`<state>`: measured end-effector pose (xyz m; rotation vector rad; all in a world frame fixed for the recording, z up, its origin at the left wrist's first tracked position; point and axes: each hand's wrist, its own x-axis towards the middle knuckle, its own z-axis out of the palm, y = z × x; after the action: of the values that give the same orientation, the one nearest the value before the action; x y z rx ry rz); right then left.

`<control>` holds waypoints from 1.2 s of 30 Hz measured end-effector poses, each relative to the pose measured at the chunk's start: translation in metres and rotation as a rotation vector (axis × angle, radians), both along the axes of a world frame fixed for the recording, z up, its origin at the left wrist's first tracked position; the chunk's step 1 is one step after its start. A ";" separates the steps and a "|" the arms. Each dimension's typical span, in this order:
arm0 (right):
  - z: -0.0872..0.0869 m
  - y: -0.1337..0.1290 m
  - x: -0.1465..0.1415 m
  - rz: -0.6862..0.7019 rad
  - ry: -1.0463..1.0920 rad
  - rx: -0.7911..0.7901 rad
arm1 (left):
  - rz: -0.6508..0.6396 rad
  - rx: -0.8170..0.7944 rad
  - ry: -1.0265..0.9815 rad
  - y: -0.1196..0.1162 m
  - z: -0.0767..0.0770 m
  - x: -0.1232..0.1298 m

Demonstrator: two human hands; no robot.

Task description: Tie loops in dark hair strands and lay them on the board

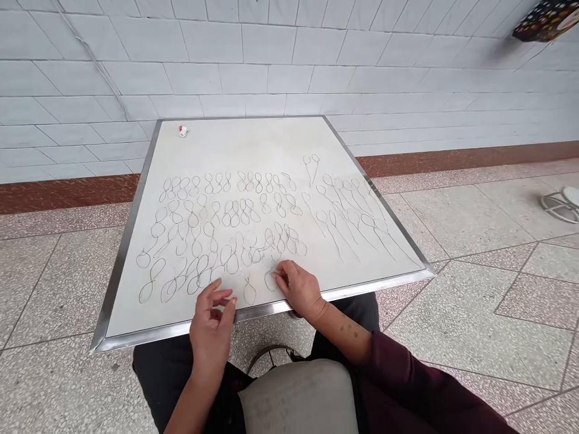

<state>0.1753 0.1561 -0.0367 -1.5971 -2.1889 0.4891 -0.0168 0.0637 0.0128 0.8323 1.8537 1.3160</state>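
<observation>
My right hand [296, 286] is over the front part of the white table [244, 141], thumb and fingertips pinched on a thin wire loop [270, 280]. Left of it, my left hand [212, 316] hovers at the table's front edge with fingers apart and nothing visible in them. A small twisted wire loop [249, 293] lies on the surface between both hands. Beyond them, several rows of figure-eight wire loops [233, 214] cover the left and middle of the table. On the right lie several wires with one loop and a long straight tail [357, 232].
A metal rim [380, 280] edges the table, which stands near a white tiled wall [266, 45]. At the far left corner is a small white and red object [183, 131]. A round stool [563, 202] stands on the floor to the right. A dark patterned item [545, 21] is at upper right.
</observation>
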 end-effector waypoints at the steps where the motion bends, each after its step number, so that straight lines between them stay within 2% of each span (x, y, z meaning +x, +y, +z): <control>1: -0.001 0.000 0.000 0.002 0.008 0.003 | -0.017 -0.009 0.067 0.007 0.001 0.005; 5: -0.002 -0.002 0.001 0.022 0.040 0.015 | -0.092 -0.098 0.331 0.029 -0.007 0.017; 8: -0.001 -0.002 0.002 0.037 0.051 0.029 | -0.111 -0.115 0.441 0.035 -0.015 0.021; 12: -0.001 -0.002 0.002 0.053 0.043 0.037 | -0.111 -0.117 0.455 0.038 -0.019 0.022; 20: -0.001 -0.001 0.001 0.073 0.053 0.041 | -0.052 -0.080 0.423 0.042 -0.018 0.026; 26: -0.001 0.000 0.000 0.079 0.056 0.041 | -0.051 -0.041 0.480 0.047 -0.026 0.024; 36: 0.000 0.003 0.000 0.082 0.105 0.050 | -0.094 0.050 0.538 0.038 -0.028 0.025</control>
<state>0.1752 0.1587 -0.0365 -1.4277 -2.1773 0.5253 0.0080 0.1022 -0.0154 1.3869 2.1545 1.1559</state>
